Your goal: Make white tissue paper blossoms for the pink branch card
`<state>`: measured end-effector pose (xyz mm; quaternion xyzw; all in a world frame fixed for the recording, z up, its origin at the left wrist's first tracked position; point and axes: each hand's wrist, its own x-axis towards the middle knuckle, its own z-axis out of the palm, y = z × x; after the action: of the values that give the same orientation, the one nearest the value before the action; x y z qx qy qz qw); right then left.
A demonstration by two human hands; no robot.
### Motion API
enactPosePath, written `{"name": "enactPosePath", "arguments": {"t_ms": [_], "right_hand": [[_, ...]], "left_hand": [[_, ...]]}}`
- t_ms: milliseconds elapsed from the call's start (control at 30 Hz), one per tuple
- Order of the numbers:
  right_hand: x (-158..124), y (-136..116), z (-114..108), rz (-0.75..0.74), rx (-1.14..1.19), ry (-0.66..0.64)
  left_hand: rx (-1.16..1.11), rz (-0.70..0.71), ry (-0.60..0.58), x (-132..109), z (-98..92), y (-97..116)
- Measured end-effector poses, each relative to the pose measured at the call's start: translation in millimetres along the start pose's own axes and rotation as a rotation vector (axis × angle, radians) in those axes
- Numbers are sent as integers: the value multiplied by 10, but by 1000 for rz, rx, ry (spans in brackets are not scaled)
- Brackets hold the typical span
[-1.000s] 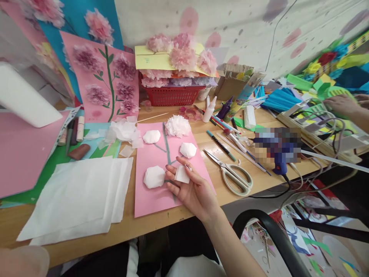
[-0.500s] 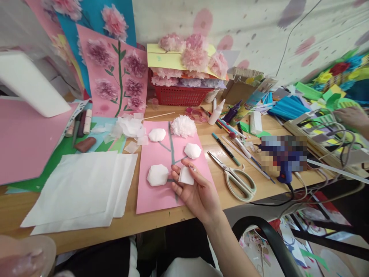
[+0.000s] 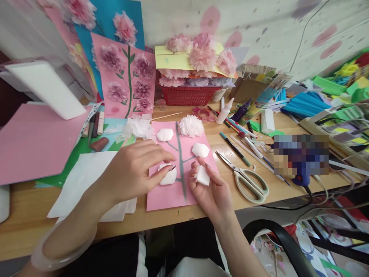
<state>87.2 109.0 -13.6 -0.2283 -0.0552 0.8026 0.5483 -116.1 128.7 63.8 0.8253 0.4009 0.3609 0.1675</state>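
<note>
My right hand (image 3: 215,192) holds a small folded square of white tissue paper (image 3: 203,176) between thumb and fingers, above the right side of a pink sheet (image 3: 161,200). My left hand (image 3: 135,167), with a translucent bangle at the wrist, reaches over the sheet's left side. Its thumb and fingers are apart, with nothing held between them. They partly cover a white paper pad (image 3: 170,176); whether they touch it I cannot tell. Two more white pads (image 3: 165,135) and a fluffy pale-pink paper flower (image 3: 190,126) lie on the sheet around a painted green stem (image 3: 181,161).
Scissors (image 3: 250,182) lie right of the sheet, near pens and a glue gun (image 3: 301,173). White tissue sheets (image 3: 75,181) are partly under my left arm. Behind stand a red basket (image 3: 188,96) of paper flowers and a finished flower picture (image 3: 121,77).
My left hand has come in from the lower left to above the pink sheet. My right hand keeps hold of the folded tissue. The view has turned slightly left.
</note>
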Motion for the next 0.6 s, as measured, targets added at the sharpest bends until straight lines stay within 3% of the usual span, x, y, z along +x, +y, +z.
{"name": "enactPosePath", "arguments": {"t_ms": [100, 200, 367, 600], "right_hand": [[-1, -15, -4, -12, 65, 10], [-5, -21, 8, 13, 94, 1], [-3, -25, 8, 36, 118, -10], [-8, -25, -4, 39, 132, -44]], "left_hand": [[130, 17, -207, -33, 107, -202], [124, -42, -289, -177, 222, -366], [57, -66, -242, -323, 335, -459], [-11, -171, -168, -286, 404, -381]]}}
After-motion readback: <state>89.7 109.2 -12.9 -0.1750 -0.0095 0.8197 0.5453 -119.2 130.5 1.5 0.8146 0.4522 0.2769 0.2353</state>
